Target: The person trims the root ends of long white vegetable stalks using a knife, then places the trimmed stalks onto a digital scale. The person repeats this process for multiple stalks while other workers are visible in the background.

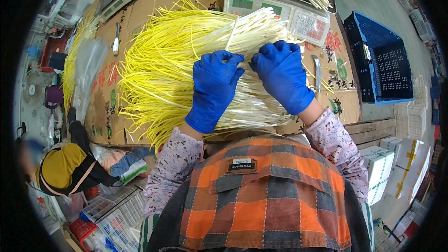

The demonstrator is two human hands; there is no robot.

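Note:
A broad heap of yellow garlic chives [154, 73] lies in front of me, leaves to the left and pale stem ends to the right. At its far side, a bundle is bound by a pale band [232, 33]. My left hand [215, 85], in a blue glove, is over the middle of the stems with thumb and fingers curled together. Close to its right, my right hand [281, 77], also gloved, has its fingers bent down by the stem ends. Whether anything thin is pinched between the fingertips cannot be made out.
Cardboard [108, 112] covers the table. Beyond the heap stands a digital scale [257, 3] carrying more chives. A curved knife [317, 71] lies right, a white-handled knife [116, 42] left. Right are a blue crate [355, 59] and white boxes [376, 171]; a co-worker [64, 164] is left.

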